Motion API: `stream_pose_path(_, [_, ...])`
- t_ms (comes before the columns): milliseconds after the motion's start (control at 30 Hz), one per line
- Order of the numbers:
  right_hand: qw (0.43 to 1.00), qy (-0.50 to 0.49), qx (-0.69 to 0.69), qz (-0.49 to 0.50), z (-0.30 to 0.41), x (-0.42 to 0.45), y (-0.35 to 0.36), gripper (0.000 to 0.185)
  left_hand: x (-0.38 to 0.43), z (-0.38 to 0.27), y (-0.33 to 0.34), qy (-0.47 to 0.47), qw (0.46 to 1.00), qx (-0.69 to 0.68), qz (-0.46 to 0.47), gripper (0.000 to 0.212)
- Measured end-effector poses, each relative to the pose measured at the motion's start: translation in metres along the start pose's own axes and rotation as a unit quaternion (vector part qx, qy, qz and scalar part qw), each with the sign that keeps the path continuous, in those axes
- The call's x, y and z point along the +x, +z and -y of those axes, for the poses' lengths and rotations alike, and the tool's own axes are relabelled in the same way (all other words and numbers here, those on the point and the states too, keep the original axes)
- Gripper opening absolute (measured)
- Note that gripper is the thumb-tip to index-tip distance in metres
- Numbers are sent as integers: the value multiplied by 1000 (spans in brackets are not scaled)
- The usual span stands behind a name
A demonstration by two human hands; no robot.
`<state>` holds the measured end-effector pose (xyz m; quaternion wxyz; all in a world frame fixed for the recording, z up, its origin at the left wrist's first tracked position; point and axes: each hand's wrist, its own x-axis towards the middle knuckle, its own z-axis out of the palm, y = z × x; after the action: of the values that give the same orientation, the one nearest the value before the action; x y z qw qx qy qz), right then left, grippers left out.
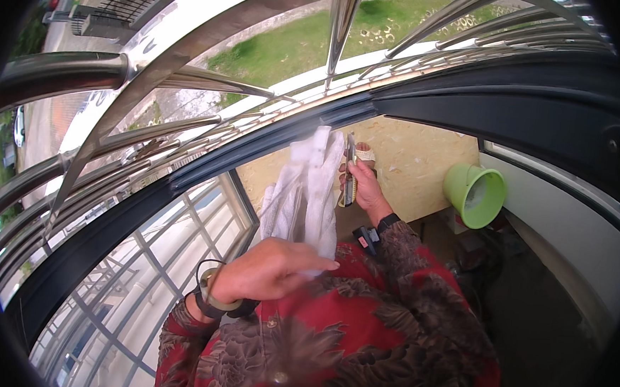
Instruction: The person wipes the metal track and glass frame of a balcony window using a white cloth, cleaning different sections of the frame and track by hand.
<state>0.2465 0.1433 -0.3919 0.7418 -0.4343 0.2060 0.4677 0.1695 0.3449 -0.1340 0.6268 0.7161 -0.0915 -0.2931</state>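
Note:
My left hand [279, 269] is at my chest, its fingers curled at the near end of a white terry cloth [305, 188]. The cloth stretches in folds away from me towards the dark window frame. My right hand [369, 189] grips a slim tool [350, 169] with metal and yellowish parts, which looks like a utility knife, held upright just right of the cloth. Beyond it, a foot in a pale sandal [365, 153] shows partly behind the tool and right hand.
A yellowish stone ledge [413, 162] lies below, with a light green bucket [461, 195] at its right edge. A dark window frame [270, 143] crosses in front. Outside it stand stainless-steel bars [205, 78]. A window grille [151, 258] is at left.

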Motion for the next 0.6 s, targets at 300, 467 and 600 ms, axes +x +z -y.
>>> stream_pose_path(300, [993, 100, -65, 1, 14, -8, -8, 30, 2, 11, 1, -4, 999, 2, -47, 40])
stream_pose_path(467, [927, 136, -318, 145, 25, -10, -30, 34, 6, 22, 8, -4, 998, 11, -62, 41])
stream_pose_path(600, [899, 124, -406, 105, 30, -18, -24, 31, 2, 25, 7, -52, 994, 42, -89, 43])
